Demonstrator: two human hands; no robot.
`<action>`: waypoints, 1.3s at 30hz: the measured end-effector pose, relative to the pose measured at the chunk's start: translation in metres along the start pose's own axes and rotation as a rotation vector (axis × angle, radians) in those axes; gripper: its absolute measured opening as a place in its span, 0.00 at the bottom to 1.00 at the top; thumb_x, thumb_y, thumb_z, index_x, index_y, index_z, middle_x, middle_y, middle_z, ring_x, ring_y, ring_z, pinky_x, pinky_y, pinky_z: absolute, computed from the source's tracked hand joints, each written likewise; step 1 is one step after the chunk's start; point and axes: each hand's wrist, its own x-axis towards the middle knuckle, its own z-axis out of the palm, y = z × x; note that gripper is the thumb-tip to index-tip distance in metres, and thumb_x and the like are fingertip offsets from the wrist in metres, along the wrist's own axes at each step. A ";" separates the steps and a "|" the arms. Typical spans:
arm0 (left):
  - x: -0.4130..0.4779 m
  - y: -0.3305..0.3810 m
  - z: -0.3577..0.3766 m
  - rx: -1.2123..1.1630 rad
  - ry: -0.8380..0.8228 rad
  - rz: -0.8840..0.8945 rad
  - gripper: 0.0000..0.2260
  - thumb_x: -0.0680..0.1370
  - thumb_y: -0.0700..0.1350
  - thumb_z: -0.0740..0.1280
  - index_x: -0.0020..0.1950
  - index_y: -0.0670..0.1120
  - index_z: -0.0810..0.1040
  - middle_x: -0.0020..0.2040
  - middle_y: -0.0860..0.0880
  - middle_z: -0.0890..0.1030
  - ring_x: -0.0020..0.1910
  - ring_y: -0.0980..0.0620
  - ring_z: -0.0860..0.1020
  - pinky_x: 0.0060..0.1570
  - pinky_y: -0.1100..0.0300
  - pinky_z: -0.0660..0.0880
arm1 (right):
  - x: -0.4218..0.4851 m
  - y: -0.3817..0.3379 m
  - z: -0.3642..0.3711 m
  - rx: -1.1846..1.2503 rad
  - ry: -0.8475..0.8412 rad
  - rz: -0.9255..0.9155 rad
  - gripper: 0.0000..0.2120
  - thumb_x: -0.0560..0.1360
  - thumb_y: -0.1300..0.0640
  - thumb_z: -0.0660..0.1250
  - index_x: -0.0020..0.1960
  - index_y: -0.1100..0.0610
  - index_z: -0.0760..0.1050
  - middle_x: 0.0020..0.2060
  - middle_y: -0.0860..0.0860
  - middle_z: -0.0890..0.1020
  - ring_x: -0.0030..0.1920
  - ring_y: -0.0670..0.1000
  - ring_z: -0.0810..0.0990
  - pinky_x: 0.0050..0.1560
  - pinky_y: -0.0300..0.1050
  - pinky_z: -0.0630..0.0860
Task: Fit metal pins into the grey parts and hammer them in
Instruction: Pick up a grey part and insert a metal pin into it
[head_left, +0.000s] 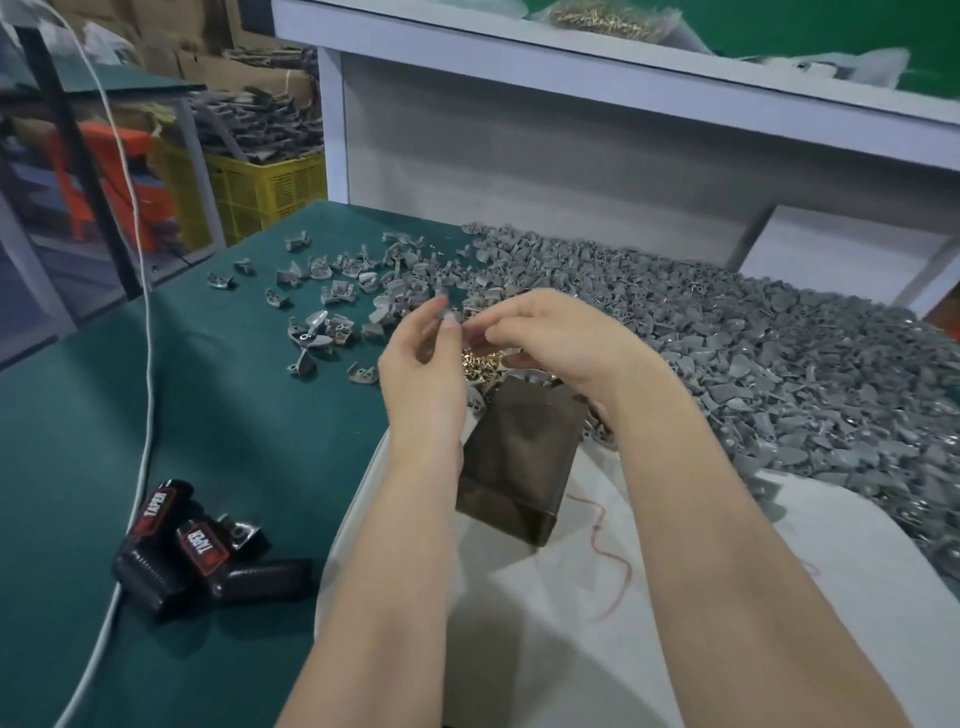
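Observation:
My left hand (423, 358) and my right hand (550, 332) meet above a dark metal block (519, 457) on the green table (208, 415). The left fingertips pinch a small grey part (445, 310); motion blur hides its shape. My right fingers close right beside it, and whether they hold a pin I cannot tell. A small heap of brass pins (480, 364) lies under the hands at the block's far end. A huge pile of grey parts (753, 353) covers the table's right side. Several scattered grey parts (332, 291) lie to the left.
White cloth (597, 597) lies under the block and my forearms. Black tools with red labels (192, 551) and a white cable (148, 415) lie at the front left. A white shelf (571, 67) runs behind. A yellow crate (270, 192) stands beyond the table's left edge.

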 end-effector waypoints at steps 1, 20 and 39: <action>0.000 0.000 0.001 0.015 0.015 0.027 0.07 0.80 0.42 0.63 0.51 0.54 0.77 0.53 0.53 0.80 0.53 0.58 0.78 0.53 0.66 0.73 | -0.002 0.002 -0.001 0.059 0.013 0.002 0.17 0.76 0.66 0.57 0.47 0.52 0.82 0.41 0.44 0.84 0.45 0.40 0.82 0.50 0.36 0.76; 0.007 -0.002 -0.006 -0.365 0.224 -0.035 0.07 0.80 0.36 0.61 0.52 0.45 0.76 0.46 0.50 0.80 0.39 0.60 0.82 0.42 0.68 0.78 | 0.091 0.033 0.075 -0.754 0.103 0.204 0.12 0.78 0.53 0.58 0.55 0.56 0.77 0.54 0.54 0.79 0.54 0.57 0.78 0.52 0.50 0.71; -0.022 -0.012 0.014 1.183 -0.391 0.313 0.03 0.77 0.48 0.66 0.45 0.56 0.77 0.47 0.56 0.80 0.52 0.50 0.76 0.51 0.55 0.60 | -0.066 0.070 -0.006 0.306 0.551 0.142 0.14 0.76 0.68 0.62 0.44 0.52 0.81 0.38 0.48 0.82 0.35 0.41 0.79 0.40 0.34 0.75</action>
